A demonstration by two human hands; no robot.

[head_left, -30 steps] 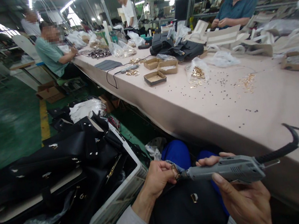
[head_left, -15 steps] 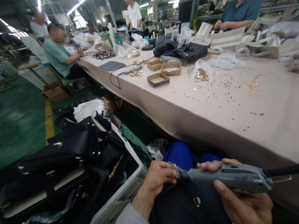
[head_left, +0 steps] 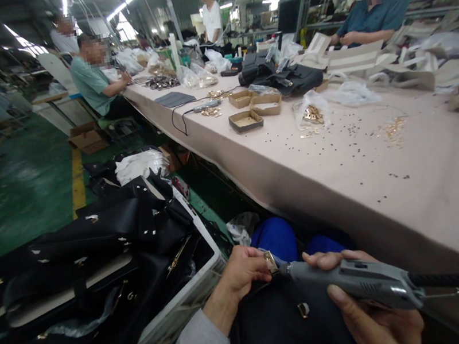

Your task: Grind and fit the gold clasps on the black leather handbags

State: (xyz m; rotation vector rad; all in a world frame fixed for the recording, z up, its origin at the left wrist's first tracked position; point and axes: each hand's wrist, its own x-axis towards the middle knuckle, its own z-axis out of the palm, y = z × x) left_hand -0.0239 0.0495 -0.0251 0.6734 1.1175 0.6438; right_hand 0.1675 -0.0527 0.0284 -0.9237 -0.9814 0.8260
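My right hand [head_left: 377,311] is wrapped round a grey electric screwdriver [head_left: 355,280], with a black cord running off to the right. Its tip points left at a small gold metal plate [head_left: 270,261]. Fingers and thumb of my left hand [head_left: 245,271] pinch that plate at the edge of a black leather bag [head_left: 280,327] lying on my lap. Whether the tip sits in a screw is too small to make out. A gold clasp [head_left: 303,310] shows on the bag's front, below the screwdriver.
At left, a white crate [head_left: 205,292] is heaped with black bags [head_left: 86,229]. The long covered table [head_left: 318,181] on my right carries cardboard trays [head_left: 246,121], a plastic bag of gold parts [head_left: 312,112] and scattered small screws. Several co-workers sit or stand around it.
The screwdriver's rear end has dipped slightly and its cord has swung right. Both hands stay in nearly the same place at the plate. The view has shifted a little.
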